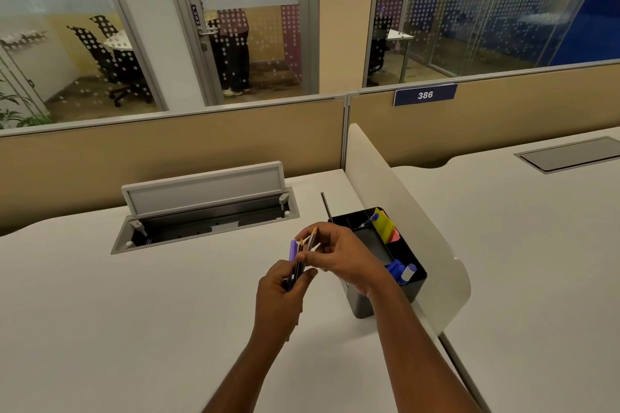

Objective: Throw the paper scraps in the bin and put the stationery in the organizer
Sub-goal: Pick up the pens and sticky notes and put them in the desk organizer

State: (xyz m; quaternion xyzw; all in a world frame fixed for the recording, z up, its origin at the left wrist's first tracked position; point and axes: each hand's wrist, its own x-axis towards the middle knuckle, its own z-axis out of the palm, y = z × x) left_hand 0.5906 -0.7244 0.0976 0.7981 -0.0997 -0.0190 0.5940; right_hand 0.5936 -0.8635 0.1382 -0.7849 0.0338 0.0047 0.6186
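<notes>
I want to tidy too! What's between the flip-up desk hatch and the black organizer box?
One dark pencil lies on the bare white desk between the hatch and the organizer, seen from the head camera.

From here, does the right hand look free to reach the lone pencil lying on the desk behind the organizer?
Probably not yet. The right hand is pinching a pencil out of the bundle in the left hand. The lone pencil lies uncovered just beyond the organizer.
</notes>
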